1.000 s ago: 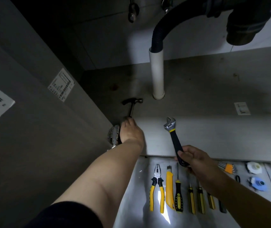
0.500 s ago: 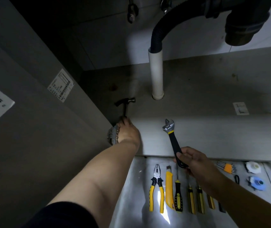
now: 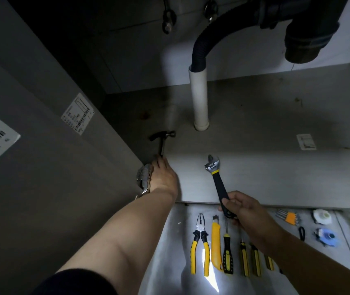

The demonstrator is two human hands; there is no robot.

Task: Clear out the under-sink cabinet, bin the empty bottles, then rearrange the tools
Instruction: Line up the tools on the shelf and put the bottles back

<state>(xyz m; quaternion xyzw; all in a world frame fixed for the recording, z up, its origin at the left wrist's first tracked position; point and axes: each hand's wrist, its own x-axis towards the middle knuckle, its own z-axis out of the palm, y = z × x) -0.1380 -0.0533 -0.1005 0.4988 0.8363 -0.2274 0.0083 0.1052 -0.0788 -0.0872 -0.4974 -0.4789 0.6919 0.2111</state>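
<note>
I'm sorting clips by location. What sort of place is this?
Most likely the inside of an under-sink cabinet: a black corrugated hose feeds a white drain pipe through its floor, with a door hinge at the left wall.

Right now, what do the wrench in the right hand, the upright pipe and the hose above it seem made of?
Adjustable wrench: bright bare metal head, likely steel; black handle with a yellow band looks rubber- or plastic-coated.
Upright pipe: smooth matte white, probably plastic.
Hose: black, finely ribbed and bent, so likely flexible plastic or rubber.
</note>
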